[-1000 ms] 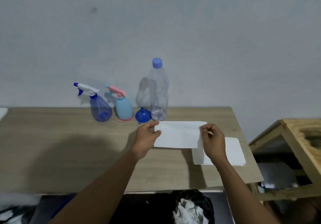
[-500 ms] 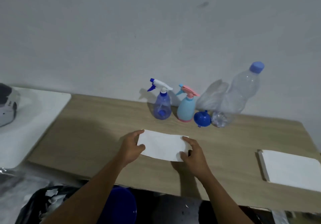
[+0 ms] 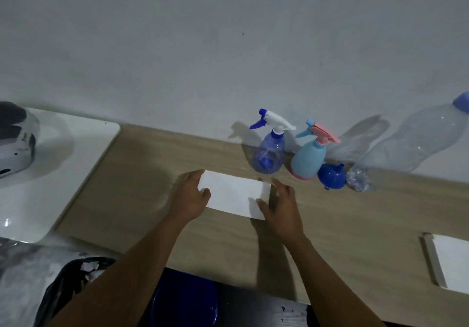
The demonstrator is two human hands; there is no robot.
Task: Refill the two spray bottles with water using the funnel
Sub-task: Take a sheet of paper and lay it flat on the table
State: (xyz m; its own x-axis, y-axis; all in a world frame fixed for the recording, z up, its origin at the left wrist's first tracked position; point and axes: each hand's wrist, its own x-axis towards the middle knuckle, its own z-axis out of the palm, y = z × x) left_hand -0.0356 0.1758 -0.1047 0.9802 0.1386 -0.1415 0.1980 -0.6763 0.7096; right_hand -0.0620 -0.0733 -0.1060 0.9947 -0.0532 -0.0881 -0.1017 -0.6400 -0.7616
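Observation:
Against the wall stand a clear blue spray bottle (image 3: 269, 152) with a white and blue trigger and a light blue spray bottle (image 3: 308, 158) with a pink trigger. A blue funnel (image 3: 331, 175) lies beside them, next to a large clear water bottle (image 3: 408, 145) with a blue cap. A folded white paper towel (image 3: 234, 193) lies flat on the wooden table (image 3: 142, 174) in front of the bottles. My left hand (image 3: 190, 198) holds its left edge between thumb and fingers. My right hand (image 3: 280, 206) rests at its right edge, fingers spread.
A stack of white paper towels (image 3: 450, 263) sits at the table's right edge. A white surface (image 3: 58, 169) with a grey and white device (image 3: 15, 139) adjoins the table on the left. Below the front edge are a blue bucket (image 3: 182, 301) and a black rubbish bag (image 3: 68, 283).
Both hands carried the towel from the stack on the right and laid it flat in front of the spray bottles. The view swung left, and the right hand's grip has loosened.

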